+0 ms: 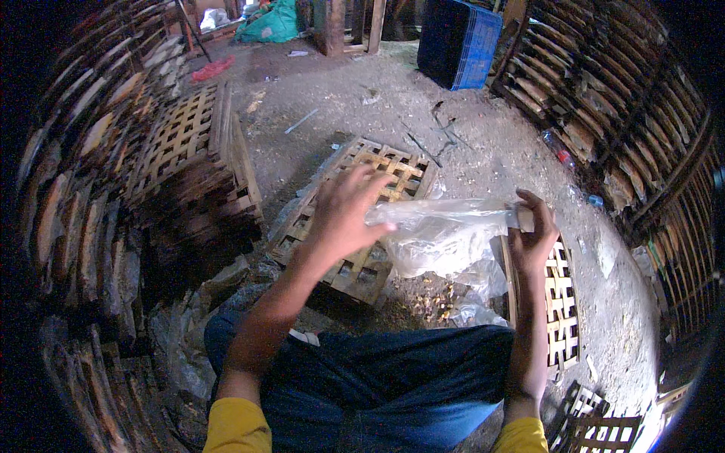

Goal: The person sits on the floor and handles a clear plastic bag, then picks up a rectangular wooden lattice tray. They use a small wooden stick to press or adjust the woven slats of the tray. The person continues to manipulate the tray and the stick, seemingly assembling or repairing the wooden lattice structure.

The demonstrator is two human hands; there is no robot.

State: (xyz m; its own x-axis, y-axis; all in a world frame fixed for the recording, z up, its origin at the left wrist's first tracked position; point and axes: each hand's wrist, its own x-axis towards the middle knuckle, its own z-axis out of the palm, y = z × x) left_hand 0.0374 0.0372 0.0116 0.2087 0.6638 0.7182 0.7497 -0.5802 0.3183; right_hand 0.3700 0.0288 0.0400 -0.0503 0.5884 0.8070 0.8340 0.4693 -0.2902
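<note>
A crumpled clear plastic sheet (445,241), possibly a bag, spans the space between my hands over my lap. My left hand (347,211) is open, fingers spread and thumb apart, with the plastic's left edge in the gap between them. At the plastic's other end, my right hand (535,230) curves its fingers and thumb around the edge. Beneath my left hand lies a woven slatted panel (366,275) in a wooden frame. Another lattice panel (560,302) is beside my right forearm, partly hidden by it.
Stacked lattice panels (177,140) stand at the left. Slatted racks (589,98) line the right side. A blue plastic crate (477,47) stands at the back, with a green sack (269,23) farther left. Small yellowish scraps (432,298) and loose plastic (477,315) lie near my knees.
</note>
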